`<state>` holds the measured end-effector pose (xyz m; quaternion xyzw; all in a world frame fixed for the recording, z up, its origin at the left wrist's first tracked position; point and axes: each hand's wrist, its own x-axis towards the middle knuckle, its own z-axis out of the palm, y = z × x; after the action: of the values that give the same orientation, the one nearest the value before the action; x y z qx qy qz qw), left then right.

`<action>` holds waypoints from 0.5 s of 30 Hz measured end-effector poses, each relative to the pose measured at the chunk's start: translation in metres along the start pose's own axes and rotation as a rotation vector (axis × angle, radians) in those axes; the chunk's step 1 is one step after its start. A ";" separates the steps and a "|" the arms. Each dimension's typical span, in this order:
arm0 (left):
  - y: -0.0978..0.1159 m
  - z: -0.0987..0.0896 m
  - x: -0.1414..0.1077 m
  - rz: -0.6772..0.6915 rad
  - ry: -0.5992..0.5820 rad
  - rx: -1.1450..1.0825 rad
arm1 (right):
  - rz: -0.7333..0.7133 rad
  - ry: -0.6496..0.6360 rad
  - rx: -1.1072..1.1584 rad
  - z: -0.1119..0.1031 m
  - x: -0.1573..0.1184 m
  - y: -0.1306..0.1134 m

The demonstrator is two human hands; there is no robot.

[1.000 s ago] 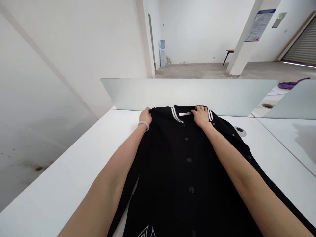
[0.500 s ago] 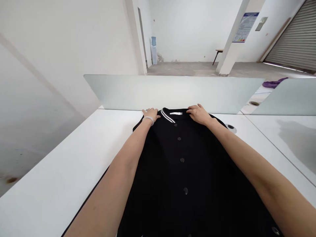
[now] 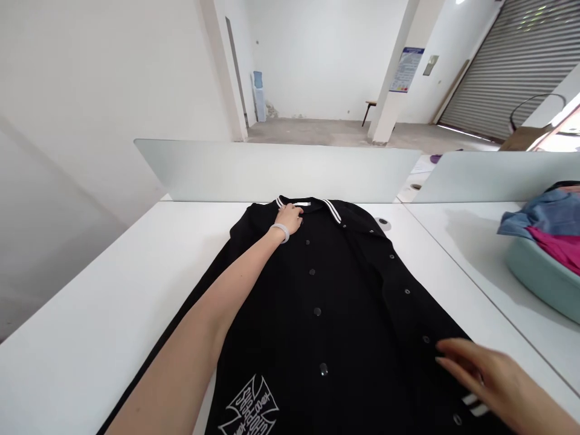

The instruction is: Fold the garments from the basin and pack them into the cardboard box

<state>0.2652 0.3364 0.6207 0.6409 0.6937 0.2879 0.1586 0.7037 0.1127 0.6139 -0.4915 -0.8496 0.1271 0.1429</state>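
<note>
A black snap-front jacket with white-striped collar lies spread on the white table, its collar at the far side. My left hand, wearing a pale bracelet, is closed with curled fingers at the left side of the collar. The right front flap is folded outward, showing a row of snaps. Blurred by motion, my right hand is over the lower part of this flap, thumb and fingers slightly apart. A white embroidered emblem shows at the lower left of the jacket.
A frosted divider stands along the far edge of the white table. At the right, a pale green basin holds blue and pink clothes. A round cable hole is beside the jacket's right shoulder.
The right front flap has been turned outward. My right hand has come from the collar down to the lower right; my left hand has moved from the shoulder to the collar. The view has turned right.
</note>
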 end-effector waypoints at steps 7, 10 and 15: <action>0.054 0.062 0.023 -0.267 -0.160 -0.370 | 0.143 0.274 -0.187 0.039 -0.066 -0.001; 0.066 0.083 0.035 -0.346 -0.136 -0.479 | -0.004 0.305 -0.285 0.047 -0.059 -0.016; 0.079 0.108 0.049 -0.404 -0.087 -0.558 | -0.101 0.307 -0.327 0.056 -0.044 -0.037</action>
<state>0.3854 0.4066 0.5904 0.4342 0.6937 0.4018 0.4108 0.6747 0.0519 0.5695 -0.4784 -0.8508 -0.0957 0.1953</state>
